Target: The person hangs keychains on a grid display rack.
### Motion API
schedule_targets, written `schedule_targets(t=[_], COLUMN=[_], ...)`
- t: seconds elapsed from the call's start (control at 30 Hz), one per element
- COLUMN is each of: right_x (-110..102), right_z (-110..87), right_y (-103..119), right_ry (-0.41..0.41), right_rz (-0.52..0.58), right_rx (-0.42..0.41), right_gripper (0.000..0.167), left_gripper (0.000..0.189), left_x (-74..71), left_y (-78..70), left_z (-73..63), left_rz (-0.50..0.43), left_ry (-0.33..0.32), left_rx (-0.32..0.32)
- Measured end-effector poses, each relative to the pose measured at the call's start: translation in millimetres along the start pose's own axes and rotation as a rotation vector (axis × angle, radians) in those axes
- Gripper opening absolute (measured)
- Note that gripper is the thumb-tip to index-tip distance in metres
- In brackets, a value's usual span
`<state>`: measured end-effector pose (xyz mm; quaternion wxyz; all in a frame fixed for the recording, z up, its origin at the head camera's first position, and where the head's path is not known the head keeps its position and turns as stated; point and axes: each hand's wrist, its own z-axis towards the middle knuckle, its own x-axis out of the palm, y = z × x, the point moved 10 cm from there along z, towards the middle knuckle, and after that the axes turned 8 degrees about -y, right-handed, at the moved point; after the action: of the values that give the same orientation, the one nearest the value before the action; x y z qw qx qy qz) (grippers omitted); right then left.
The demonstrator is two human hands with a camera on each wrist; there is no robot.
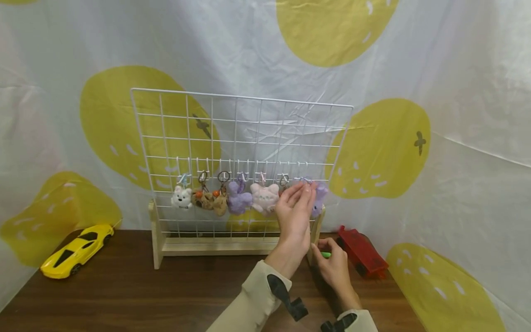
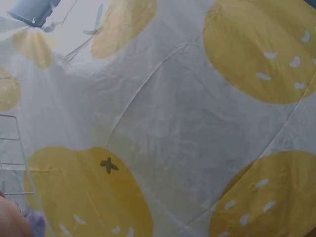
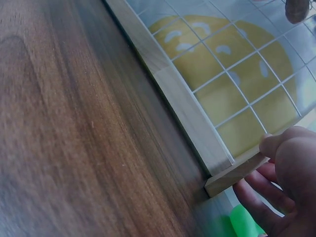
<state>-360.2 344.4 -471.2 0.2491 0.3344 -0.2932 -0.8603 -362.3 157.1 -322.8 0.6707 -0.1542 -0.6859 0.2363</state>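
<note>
A white wire grid rack (image 1: 240, 97) stands upright in a wooden base (image 1: 215, 249). Along its hooks hang several plush keychains: a white dog (image 1: 181, 197), brown animals (image 1: 221, 205), a purple one (image 1: 239, 199) and a pink cat (image 1: 264, 197). At the right end, my left hand (image 1: 293, 216) pinches near the top of another purple plush keychain (image 1: 319, 200); its fingers partly cover the contact. Lower down, my right hand (image 1: 335, 267) grips the base's right wooden upright (image 3: 237, 174), thumb on one side and fingers on the other.
A yellow toy car (image 1: 79, 251) is on the brown table (image 1: 124, 295) at left. Right of the rack lies a red toy car (image 1: 365, 253). Something green (image 3: 244, 222) shows beside the right fingers. A fruit-patterned cloth (image 1: 249, 55) hangs behind.
</note>
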Motion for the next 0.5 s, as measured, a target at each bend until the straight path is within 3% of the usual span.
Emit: schedule_targets(t=[0.33,0.5], right_x=[2.6,1.2], right_z=[-0.2,-0.3], right_y=[-1.0,-0.3], right_ry=[0.004,0.003], right_rz=[-0.002,0.000], right_rx=[0.008,0.005], right_gripper=[0.019,0.018], left_gripper=[0.039,0.041], left_x=[-4.9,-9.9], left_y=[-8.0,-9.0], left_z=[-10.0,-14.6], left_rz=[0.115,0.159], left_ry=[0.068,0.083], left_rx=[0.076,0.073])
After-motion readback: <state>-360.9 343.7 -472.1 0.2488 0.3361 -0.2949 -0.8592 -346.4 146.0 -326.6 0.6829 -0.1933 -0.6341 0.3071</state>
